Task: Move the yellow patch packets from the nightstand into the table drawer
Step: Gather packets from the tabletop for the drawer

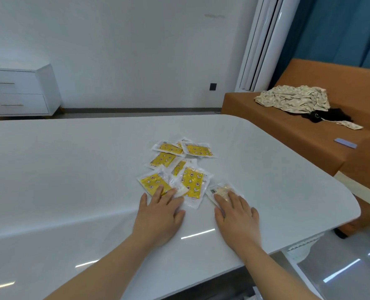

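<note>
as left hand (160,210) touches packets (191,184), right hand (236,211) rests.

Domestic room, a bedroom or living space in a home. A low white two-drawer cabinet (17,92) with slim metal handles stands against a plain white wall (125,50). An orange upholstered sofa bed (255,107) carries a crumpled cream patterned cloth (294,99). Teal blue curtains (342,29) hang behind it, beside a tall white standing air conditioner (264,42). A glossy white surface with rounded corners (71,169) fills the foreground.
</note>
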Demonstrator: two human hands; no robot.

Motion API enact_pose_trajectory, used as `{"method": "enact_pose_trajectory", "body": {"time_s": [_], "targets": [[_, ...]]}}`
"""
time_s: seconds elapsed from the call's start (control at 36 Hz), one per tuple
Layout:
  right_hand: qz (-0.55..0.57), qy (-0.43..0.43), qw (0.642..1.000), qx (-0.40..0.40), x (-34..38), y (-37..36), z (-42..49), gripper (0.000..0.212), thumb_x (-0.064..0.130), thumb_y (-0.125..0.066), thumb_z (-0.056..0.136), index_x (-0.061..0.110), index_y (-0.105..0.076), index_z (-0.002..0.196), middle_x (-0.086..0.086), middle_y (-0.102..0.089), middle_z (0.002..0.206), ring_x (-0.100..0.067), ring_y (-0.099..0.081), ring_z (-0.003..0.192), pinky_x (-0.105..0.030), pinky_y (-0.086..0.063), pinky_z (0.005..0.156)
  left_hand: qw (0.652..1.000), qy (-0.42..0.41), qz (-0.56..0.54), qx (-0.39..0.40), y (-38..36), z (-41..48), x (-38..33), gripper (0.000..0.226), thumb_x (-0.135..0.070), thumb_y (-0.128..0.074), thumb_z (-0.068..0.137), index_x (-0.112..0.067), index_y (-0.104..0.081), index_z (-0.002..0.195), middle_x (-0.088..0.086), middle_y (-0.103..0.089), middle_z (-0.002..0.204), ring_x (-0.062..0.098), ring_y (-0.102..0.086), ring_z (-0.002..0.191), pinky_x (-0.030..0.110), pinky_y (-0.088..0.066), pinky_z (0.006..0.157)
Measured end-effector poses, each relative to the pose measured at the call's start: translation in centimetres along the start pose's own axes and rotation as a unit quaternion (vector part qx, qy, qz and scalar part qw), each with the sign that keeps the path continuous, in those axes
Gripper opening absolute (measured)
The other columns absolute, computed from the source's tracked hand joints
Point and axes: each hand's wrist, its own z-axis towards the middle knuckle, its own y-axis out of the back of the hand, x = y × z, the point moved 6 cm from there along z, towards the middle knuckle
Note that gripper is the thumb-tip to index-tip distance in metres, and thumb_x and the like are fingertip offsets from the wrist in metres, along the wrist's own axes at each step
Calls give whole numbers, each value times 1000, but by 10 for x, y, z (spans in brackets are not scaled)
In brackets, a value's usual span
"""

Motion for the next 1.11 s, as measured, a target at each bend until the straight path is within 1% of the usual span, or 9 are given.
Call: {"method": "enact_pose_trajectory", "body": {"time_s": [0.25, 0.33, 0.47, 0.64, 0.78, 0.86, 0.97, 1.03, 1.11], "targets": [[3, 30, 999, -41, 3, 2, -23, 41, 31, -29, 99, 33, -32, 140, 7, -30, 150, -15, -26, 138, -41, -27, 110, 999, -26, 14, 15, -2, -52, 6, 94, -57, 17, 59, -40, -25, 142, -18, -9, 156, 14, 7, 146, 45, -1, 116], [27, 41, 995, -89, 5, -1, -32, 34, 19, -50, 91, 21, -56, 125, -2, -54, 134, -25, -50, 124, -47, -42, 96, 999, -35, 30, -1, 1, -74, 11, 84, -58, 8, 68, -40, -39, 135, -19, -23, 152, 17, -8, 146, 48, -12, 115], [-7, 83, 987, -139, 12, 3, -45, 22, 6, -74, 69, 11, -70, 90, -7, -71, 91, -30, -68, 79, -40, -54, 62, 994, -37, 73, -65, 13, -103, 23, 34, -50, -36, 77, -40, -67, 85, -16, -69, 105, 20, -67, 104, 44, -55, 74], [139, 9, 986, -91, 13, 20, -50, 28, 18, -31, 100, 13, -57, 113, -6, -64, 106, -28, -59, 94, -29, -42, 73, 997, -5, -50, -63, 14, -104, 45, 71, -57, -1, 76, -32, -54, 116, -20, -47, 135, 11, -23, 140, 38, -16, 112], [376, -89, 907, -166, 17, 52, -58, 23, 16, -32, 99, 13, -54, 108, -8, -56, 91, -23, -47, 76, -29, -33, 59, 972, -4, -189, -139, 26, -99, 60, 33, -48, -16, 84, -33, -41, 69, -11, -53, 72, 10, -48, 76, 32, -31, 95], [519, -146, 828, -156, 25, 49, -50, 19, 14, -39, 97, 15, -56, 104, -4, -58, 90, -20, -53, 76, -28, -42, 61, 954, 21, -246, -169, 34, -98, 66, 20, -36, -29, 88, -29, -45, 78, -4, -62, 75, 18, -54, 74, 29, -34, 72], [632, -179, 754, 22, 62, 13, -45, 31, 1, -37, 90, 11, -55, 112, -9, -61, 98, -23, -60, 77, -25, -46, 58, 926, 70, -320, -185, 38, -96, 73, 26, -34, -44, 93, -21, -52, 114, 0, -64, 94, 24, -59, 92, 30, -38, 70], [596, -149, 785, 81, 78, 4, -48, 32, 4, -38, 92, 14, -53, 117, -7, -59, 109, -22, -59, 87, -27, -49, 65, 936, 46, -298, -181, 39, -94, 72, 58, -51, -37, 83, -19, -46, 130, -3, -59, 114, 21, -55, 110, 29, -39, 84], [384, -67, 921, 5, 81, 16, -44, 28, 15, -40, 95, 16, -61, 114, 0, -61, 107, -16, -52, 89, -25, -39, 74, 976, -5, -178, -127, 31, -87, 66, 86, -70, -14, 72, -24, -33, 143, -3, -40, 145, 17, -35, 135, 35, -29, 106]]}}
